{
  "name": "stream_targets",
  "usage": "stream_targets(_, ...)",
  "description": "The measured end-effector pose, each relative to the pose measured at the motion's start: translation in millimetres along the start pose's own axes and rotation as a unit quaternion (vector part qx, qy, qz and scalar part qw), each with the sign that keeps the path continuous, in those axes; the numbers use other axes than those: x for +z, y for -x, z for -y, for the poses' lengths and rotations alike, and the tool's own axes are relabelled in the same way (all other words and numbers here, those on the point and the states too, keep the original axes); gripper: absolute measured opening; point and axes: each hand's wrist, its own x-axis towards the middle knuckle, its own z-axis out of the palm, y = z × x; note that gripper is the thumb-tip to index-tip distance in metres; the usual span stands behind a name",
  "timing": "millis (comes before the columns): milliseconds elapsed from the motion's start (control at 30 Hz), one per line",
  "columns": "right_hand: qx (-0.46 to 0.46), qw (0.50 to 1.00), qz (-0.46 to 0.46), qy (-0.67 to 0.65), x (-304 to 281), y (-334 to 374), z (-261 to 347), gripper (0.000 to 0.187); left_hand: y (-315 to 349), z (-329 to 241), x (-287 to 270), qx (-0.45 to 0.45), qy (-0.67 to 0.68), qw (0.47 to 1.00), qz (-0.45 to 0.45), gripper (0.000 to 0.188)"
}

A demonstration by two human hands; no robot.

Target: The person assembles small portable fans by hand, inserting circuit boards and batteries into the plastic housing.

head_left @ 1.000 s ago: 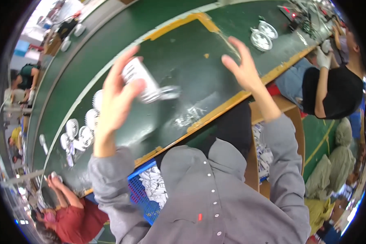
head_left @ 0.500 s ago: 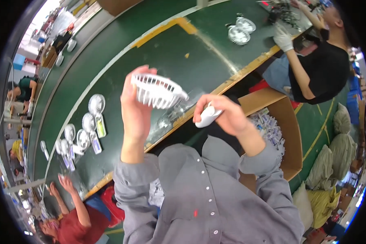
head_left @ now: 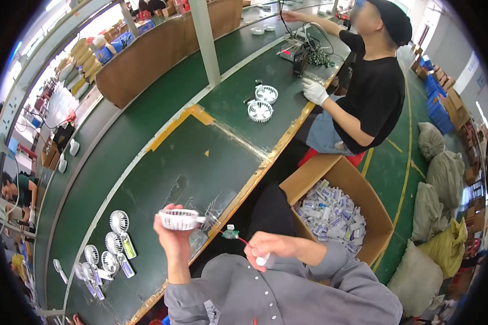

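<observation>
My left hand point(head_left: 173, 246) is closed around a white fan head point(head_left: 178, 220) with a slatted cage, held above the table's front edge. To its right, my closed right hand point(head_left: 281, 246) grips a small white plastic piece point(head_left: 262, 260), mostly covered by the fingers. Between the hands hangs a small green circuit board point(head_left: 230, 234), and a red wire point(head_left: 242, 241) runs from it toward the right fingers. Whether the board is joined to the fan head is too small to tell.
Several white handheld fans point(head_left: 113, 244) lie on the green table point(head_left: 152, 184) at left. Two fan heads point(head_left: 263, 103) lie farther off. A carton point(head_left: 382, 227) of small white parts stands at my right. Beyond it sits a co-worker point(head_left: 371, 81) wearing a glove.
The view has swung toward the co-worker and carton. My hands have come lower in the picture, and the green board with its red wire now shows between them.
</observation>
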Motion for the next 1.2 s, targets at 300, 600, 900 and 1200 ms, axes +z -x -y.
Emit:
stream_targets(300,-0.086,0.984,-0.151,-0.046,-11.1,-11.6,-6.3,0.023,24.2,11.6,13.4,0.214,-0.348,0.909,0.078,0.060)
stream_targets(600,-0.049,0.990,-0.131,0.009,-2.7,-4.9,20.3,0.026,51.9,7.7,66.0,0.308,-0.394,0.800,0.330,0.037)
stream_targets(900,0.004,0.999,0.026,0.025,-6.8,8.0,38.4,0.029,64.1,10.5,60.0,0.244,-0.391,0.836,0.299,0.037)
stream_targets(1200,-0.033,0.998,-0.032,-0.032,-5.1,-3.9,21.3,0.022,68.8,-4.0,59.0,0.480,-0.475,0.675,0.296,0.038)
